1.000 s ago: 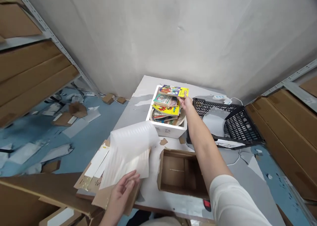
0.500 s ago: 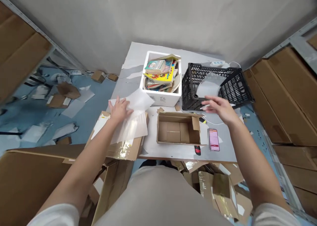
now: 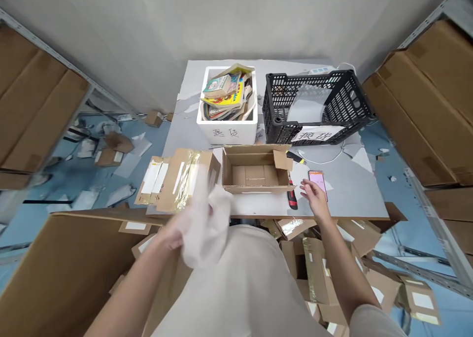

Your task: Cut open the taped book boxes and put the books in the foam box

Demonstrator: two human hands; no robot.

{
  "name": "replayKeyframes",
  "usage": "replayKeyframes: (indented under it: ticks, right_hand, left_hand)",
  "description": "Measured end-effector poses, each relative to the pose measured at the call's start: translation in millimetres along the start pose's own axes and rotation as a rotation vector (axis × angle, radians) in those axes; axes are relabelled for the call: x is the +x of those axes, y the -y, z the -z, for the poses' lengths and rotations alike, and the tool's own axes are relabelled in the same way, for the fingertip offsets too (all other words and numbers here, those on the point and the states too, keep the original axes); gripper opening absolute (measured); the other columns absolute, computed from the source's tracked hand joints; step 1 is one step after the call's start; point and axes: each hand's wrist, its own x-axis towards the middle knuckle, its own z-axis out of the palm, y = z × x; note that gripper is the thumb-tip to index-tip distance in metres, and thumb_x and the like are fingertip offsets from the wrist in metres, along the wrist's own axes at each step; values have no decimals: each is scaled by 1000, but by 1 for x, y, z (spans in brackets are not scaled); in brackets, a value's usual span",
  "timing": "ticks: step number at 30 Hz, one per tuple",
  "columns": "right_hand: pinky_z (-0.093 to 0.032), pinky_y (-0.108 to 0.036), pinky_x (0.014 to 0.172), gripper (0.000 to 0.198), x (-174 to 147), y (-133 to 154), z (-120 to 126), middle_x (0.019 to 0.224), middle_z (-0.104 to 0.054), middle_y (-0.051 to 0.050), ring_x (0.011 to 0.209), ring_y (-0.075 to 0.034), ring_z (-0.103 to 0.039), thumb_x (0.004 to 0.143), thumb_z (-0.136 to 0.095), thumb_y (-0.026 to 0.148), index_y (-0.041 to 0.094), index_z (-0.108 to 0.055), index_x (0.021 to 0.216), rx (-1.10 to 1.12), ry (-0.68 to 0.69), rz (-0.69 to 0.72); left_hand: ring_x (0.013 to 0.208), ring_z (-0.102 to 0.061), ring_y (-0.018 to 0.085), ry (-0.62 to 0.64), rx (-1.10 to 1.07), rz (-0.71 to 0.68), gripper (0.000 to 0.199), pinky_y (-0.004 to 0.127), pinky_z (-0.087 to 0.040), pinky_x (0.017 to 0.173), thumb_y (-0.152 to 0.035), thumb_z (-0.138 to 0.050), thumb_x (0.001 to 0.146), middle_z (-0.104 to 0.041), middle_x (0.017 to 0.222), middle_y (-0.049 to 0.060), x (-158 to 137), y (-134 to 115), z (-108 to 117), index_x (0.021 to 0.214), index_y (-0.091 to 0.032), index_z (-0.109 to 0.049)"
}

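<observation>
A thin, translucent white wrapping sheet (image 3: pixel 209 223) hangs crumpled and blurred in front of my body, held in my left hand (image 3: pixel 179 231), whose fingers are partly hidden behind it. My right hand (image 3: pixel 313 196) is open, with its fingers loosely bent and nothing in them. It hovers by a phone (image 3: pixel 318 180) with a lit pink screen and covers part of it. Between my hands on the table sits an open cardboard box (image 3: pixel 254 190), with nothing visible inside. A red and black utility knife (image 3: pixel 292 199) lies against its right side.
Behind the box stand a white foam box (image 3: pixel 227 134) full of books and a black plastic crate (image 3: pixel 273 130) holding a white sheet. Taped cartons (image 3: pixel 181 179) lie at the table's left. A large carton (image 3: pixel 74 258) and discarded boxes (image 3: pixel 318 273) crowd the floor below.
My left hand has pulled the white sheet off the taped carton, back towards my body. My right hand has come down from beside the crate to the phone. The view has shifted.
</observation>
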Motion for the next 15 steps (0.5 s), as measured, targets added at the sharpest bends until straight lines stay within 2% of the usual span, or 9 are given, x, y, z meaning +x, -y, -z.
replayKeyframes:
  ticks: [1,2,4,6,8,9,12,15]
  right_hand:
    - [-52,-46,90,49,1,-7,-3,127,-59,-14,110,-26,-61,81,-55,50,20,-58,120,-21,7,-9]
    - [-52,-47,91,51,2,-14,-5,130,-56,-15,111,-26,-60,80,-56,46,20,-55,123,-61,17,-11]
    - [-52,-47,91,59,4,-29,-6,136,-50,-16,113,-28,-59,76,-60,39,21,-50,131,-153,70,3]
    - [-53,-47,90,67,8,-41,-6,139,-47,-15,111,-28,-60,72,-63,34,22,-45,136,-206,163,5]
    - [-54,-47,87,73,13,-49,-9,137,-49,-14,108,-28,-62,69,-66,32,24,-42,137,-208,254,-29]
    - [-54,-47,87,74,17,-51,-12,134,-52,-14,107,-28,-62,67,-68,32,24,-42,136,-195,284,-56]
    - [-52,-46,90,61,26,-53,-27,118,-62,-12,105,-27,-63,66,-69,35,21,-50,123,-136,334,-98]
    - [-49,-46,93,41,30,-51,-44,106,-66,-11,101,-25,-64,70,-65,37,21,-53,106,-101,315,-38]
  left_hand:
    - [70,-64,24,83,199,21,37,34,-51,64,-51,-63,73,-66,76,6,-1,14,-8,87,-16,-63]
    - [80,-65,27,90,413,8,37,37,-51,71,-49,-64,72,-68,84,8,3,28,-16,91,-17,-64]
    - [102,-62,34,-30,804,-58,47,42,-47,87,-41,-67,70,-67,103,14,23,51,-32,109,-15,-60]
    - [119,-53,35,-152,995,-67,69,44,-43,96,-32,-69,69,-55,126,21,53,67,-44,130,-12,-45]
    - [123,-49,33,-213,982,-95,80,43,-41,98,-31,-71,68,-47,134,21,85,77,-53,137,-14,-35]
    - [123,-49,32,-218,931,-134,80,42,-40,100,-33,-73,66,-47,133,19,99,80,-56,135,-14,-37]
    - [106,-58,28,-193,694,-169,60,40,-45,94,-34,-74,65,-61,110,12,130,86,-63,118,-14,-52]
    - [85,-62,22,-189,547,-161,49,38,-50,82,-34,-69,71,-65,97,9,142,91,-68,113,-14,-54]
